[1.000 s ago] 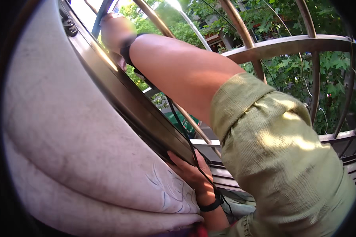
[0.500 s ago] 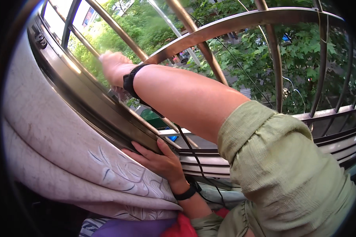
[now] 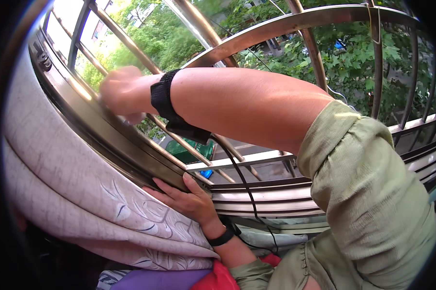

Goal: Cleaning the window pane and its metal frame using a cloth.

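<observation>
My right hand (image 3: 122, 93) is closed and blurred, up against the outer side of the brown metal window frame (image 3: 114, 133). A small pale, crumpled bit shows under its fingers; I cannot make out what it is. A black strap (image 3: 164, 94) with a dark box and cable is round that wrist. Lower down, my left hand (image 3: 193, 203) lies against the bottom part of the same frame, its fingers stretched out and the thumb apart on the frame's edge. A black band (image 3: 222, 237) is on the left wrist.
A pale patterned curtain (image 3: 82, 183) hangs along the left of the frame. Metal security bars (image 3: 314, 53) and a curved rail (image 3: 276, 24) stand outside, with trees beyond. The black cable (image 3: 244, 181) hangs down across the window track (image 3: 271, 200). Purple and red cloth lies below.
My right hand has moved left and slightly down, closer to the window frame, and its forearm has swung with it. My left hand stays on the frame. The view has shifted slightly.
</observation>
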{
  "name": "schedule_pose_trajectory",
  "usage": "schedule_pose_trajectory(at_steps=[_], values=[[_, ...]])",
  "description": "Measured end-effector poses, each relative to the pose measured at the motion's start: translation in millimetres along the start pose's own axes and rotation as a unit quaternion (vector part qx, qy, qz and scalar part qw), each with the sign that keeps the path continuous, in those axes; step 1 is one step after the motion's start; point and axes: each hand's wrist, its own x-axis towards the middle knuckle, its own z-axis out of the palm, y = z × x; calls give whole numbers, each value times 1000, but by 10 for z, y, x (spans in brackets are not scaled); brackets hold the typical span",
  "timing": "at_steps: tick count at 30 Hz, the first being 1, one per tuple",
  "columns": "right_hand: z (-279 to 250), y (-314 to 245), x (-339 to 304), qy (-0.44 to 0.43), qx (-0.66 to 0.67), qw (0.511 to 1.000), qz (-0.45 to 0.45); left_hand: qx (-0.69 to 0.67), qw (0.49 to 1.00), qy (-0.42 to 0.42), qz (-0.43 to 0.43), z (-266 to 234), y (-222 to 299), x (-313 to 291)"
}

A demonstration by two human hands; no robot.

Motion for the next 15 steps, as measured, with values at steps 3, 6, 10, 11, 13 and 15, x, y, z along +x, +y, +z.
schedule_pose_trajectory(at_steps=[3, 6, 10, 11, 13, 15], values=[[61, 113, 274, -69, 22, 997, -19, 3, 1000, -1, 12, 16, 43, 27], [250, 91, 350, -76, 227, 971, -12, 22, 1000, -5, -1, -21, -16, -9], [945, 268, 915, -8, 76, 979, -188, 19, 1000, 3, 6, 26, 33, 22], [1127, 302, 1046, 37, 22, 975, -216, 19, 1000, 1, 10, 50, 50, 34], [1387, 279, 1255, 30, 72, 990, -121, 15, 1000, -5, 24, 49, 34, 48], [1567, -48, 1300, 75, 258, 953, -136, 62, 998, -18, -3, -89, -144, -28]])
